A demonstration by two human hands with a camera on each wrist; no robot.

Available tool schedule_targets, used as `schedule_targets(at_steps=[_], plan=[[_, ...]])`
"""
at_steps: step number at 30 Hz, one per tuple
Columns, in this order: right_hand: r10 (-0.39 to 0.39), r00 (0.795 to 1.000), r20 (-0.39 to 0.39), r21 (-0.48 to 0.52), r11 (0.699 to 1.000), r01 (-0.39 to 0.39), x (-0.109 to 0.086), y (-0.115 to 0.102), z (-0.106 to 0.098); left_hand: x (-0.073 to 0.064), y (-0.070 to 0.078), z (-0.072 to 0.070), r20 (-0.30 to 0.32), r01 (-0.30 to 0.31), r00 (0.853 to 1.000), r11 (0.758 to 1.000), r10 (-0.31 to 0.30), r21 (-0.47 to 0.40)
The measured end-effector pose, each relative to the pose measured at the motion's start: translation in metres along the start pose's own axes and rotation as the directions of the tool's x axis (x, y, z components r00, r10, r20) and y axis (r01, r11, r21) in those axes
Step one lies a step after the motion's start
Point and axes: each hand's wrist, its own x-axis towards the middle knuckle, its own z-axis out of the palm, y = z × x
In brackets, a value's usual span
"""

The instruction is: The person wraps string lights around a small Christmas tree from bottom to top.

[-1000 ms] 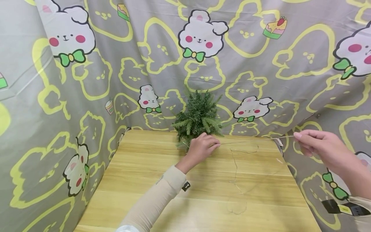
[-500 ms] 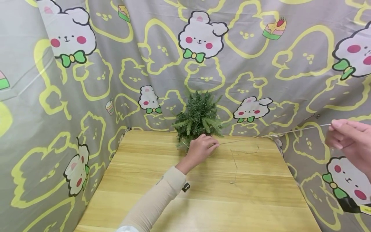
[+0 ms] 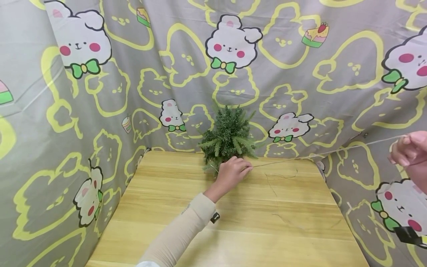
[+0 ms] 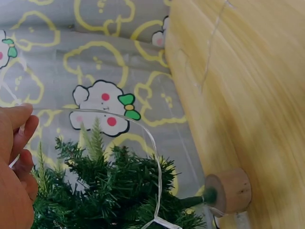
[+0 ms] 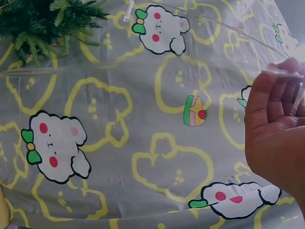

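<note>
Beside artificial fir (image 3: 229, 129), my left hand (image 3: 232, 171) pinches clear wire (image 4: 159, 174); at right, right hand (image 3: 411, 152) likewise. Likely straightening; next wants tension.

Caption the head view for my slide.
A thin wire runs from left hand, near a green tree, to right hand.

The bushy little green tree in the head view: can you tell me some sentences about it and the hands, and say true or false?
1. The bushy little green tree stands upright on the light-brown wooden table. True.
2. A thin, pale cord runs between the left hand and the right hand. True.
3. The right hand holds nothing. False: it holds the cord.
4. The grey cloth curtain has yellow outlines on it. True.
5. The tree stands in a red bucket. False: it has a round wooden base.
</note>
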Motion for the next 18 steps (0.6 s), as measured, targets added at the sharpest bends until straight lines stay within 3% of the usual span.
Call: schedule_targets(at_steps=[2,7,11,18], plan=[[0.007,1.0,-0.02,0.012,1.0,-0.007,0.0,0.0,0.002,0.0,0.0,0.001,0.006,0.004,1.0,1.0,-0.004,-0.003],[0.03,0.995,-0.094,-0.133,0.99,-0.043,0.005,0.003,0.01,0.001,0.003,0.001,0.017,0.002,1.0,1.0,-0.002,-0.026],[0.011,0.99,-0.143,-0.186,0.982,-0.038,0.013,0.011,0.018,0.005,0.006,0.001,0.007,-0.012,1.0,0.999,0.012,-0.034],[0.043,0.97,-0.24,-0.122,0.99,-0.075,0.028,0.021,0.03,0.019,0.011,-0.003,0.021,-0.038,0.999,0.999,0.039,-0.039]])
